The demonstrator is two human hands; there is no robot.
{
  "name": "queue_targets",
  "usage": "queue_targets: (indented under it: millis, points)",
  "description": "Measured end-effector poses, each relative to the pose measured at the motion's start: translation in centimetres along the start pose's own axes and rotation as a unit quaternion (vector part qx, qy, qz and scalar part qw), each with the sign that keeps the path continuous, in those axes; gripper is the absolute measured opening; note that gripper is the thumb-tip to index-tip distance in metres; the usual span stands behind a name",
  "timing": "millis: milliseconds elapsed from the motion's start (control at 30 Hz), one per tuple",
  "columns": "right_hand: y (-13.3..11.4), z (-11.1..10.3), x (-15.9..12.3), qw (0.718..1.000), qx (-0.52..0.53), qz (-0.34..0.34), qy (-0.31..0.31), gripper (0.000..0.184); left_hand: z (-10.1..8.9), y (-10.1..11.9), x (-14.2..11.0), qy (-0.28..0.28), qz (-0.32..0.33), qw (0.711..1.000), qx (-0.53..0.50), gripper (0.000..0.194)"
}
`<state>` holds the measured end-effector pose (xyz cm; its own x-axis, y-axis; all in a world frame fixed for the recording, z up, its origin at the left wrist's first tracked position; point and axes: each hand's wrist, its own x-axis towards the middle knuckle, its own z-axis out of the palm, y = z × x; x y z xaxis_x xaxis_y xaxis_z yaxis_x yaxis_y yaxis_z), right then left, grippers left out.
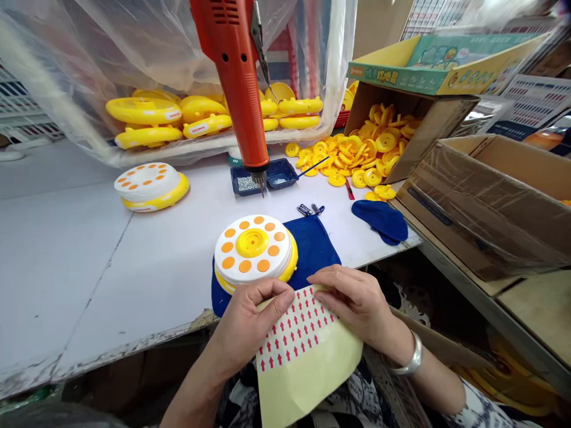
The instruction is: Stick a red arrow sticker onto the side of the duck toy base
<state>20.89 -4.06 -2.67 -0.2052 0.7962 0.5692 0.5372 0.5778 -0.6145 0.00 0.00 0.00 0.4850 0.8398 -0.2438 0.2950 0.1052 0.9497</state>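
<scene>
Between my hands, in front of the table's edge, is a pale yellow sticker sheet (307, 362) with rows of small red arrows. My left hand (254, 321) pinches its upper left edge between thumb and fingers. At the sheet's upper right, my right hand (357, 303) has thumb and fingers closed at the edge; whether a loose sticker is between them is hidden. Just beyond lies a round white and yellow toy base (285, 249), ringed with orange dots and with a yellow disc (252, 242) at its centre. It rests on a dark blue cloth (312, 238).
An orange electric screwdriver (241, 89) hangs above the table. Behind it are blue trays (281, 172) with small metal parts. A second toy base (151, 187) stands left. Yellow discs (348, 154) spill from a cardboard box (428, 125); a blue cloth piece (381, 220) lies right.
</scene>
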Motion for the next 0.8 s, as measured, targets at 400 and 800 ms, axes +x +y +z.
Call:
queue_targets:
  millis: [400,800]
  points:
    - [0.1,0.7,-0.1,0.993,-0.045,-0.098,0.042,0.018,-0.3,-0.7,-0.3,0.000,-0.023,0.998,-0.058,0.030]
    - [-0.5,1.4,0.5,0.998,0.004,-0.048,0.040,0.011,-0.2,-0.3,-0.6,0.017,-0.007,0.999,-0.030,0.028]
